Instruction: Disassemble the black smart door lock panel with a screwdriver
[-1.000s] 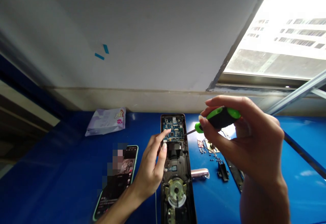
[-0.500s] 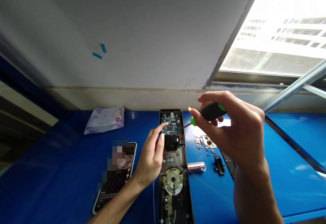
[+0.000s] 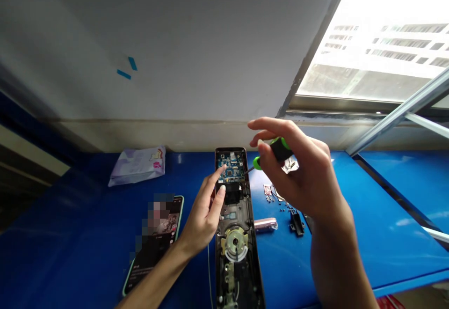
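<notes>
A long dark electronic door lock panel (image 3: 234, 217) lies opened up on the blue table, pointing away from me. A blue circuit board (image 3: 231, 167) sits at its far end, and a round metal mechanism (image 3: 235, 243) lies nearer. My left hand (image 3: 201, 217) grips the panel's left edge, index fingertip on the board and thumb over the black part below it; its other fingers are partly hidden. My right hand (image 3: 301, 168) is closed on the black and green handle of a screwdriver (image 3: 280, 150). The shaft slants down to the board's right edge; its tip is too small to make out.
Right of the panel lie a pinkish wrapped cylinder (image 3: 265, 225), a black plastic bracket (image 3: 296, 224) and several small screws (image 3: 269, 199). A phone (image 3: 157, 241) with a lit screen and a pale purple packet (image 3: 138, 165) are to the left. A wall and a window (image 3: 365, 65) stand behind.
The whole view has shifted slightly, so things appear further left. My right hand has changed its pose on the screwdriver, its index finger now stretched past the handle. My left hand stays on the panel.
</notes>
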`<state>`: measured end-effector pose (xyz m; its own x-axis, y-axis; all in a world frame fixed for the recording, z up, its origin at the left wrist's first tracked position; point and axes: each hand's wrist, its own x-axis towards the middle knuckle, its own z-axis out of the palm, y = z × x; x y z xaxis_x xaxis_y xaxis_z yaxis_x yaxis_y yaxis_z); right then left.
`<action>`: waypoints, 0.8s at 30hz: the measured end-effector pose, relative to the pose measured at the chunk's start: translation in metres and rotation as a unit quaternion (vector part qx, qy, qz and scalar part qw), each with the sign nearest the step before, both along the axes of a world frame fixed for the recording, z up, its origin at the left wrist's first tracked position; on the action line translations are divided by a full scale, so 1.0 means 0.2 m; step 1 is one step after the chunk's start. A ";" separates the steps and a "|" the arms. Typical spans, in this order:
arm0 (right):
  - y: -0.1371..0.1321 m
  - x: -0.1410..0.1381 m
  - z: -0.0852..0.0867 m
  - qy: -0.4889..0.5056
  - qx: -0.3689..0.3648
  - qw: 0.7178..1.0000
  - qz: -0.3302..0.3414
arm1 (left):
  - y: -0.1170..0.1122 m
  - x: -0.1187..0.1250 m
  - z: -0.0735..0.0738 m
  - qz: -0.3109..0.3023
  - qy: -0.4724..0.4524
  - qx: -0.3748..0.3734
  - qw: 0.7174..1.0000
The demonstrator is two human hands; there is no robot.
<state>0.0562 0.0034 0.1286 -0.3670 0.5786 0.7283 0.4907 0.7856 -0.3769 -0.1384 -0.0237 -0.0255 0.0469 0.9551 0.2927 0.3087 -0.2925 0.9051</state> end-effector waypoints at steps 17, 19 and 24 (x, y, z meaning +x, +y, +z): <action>-0.04 0.05 0.03 -0.030 0.006 0.999 0.018 | 0.00 0.00 0.00 0.000 -0.002 -0.001 1.000; -0.03 0.05 0.02 -0.024 0.008 1.000 0.007 | -0.01 0.00 0.00 0.001 0.001 -0.001 1.000; 0.00 0.04 0.01 -0.006 0.056 0.997 -0.056 | -0.02 0.00 0.00 0.006 -0.003 -0.008 1.000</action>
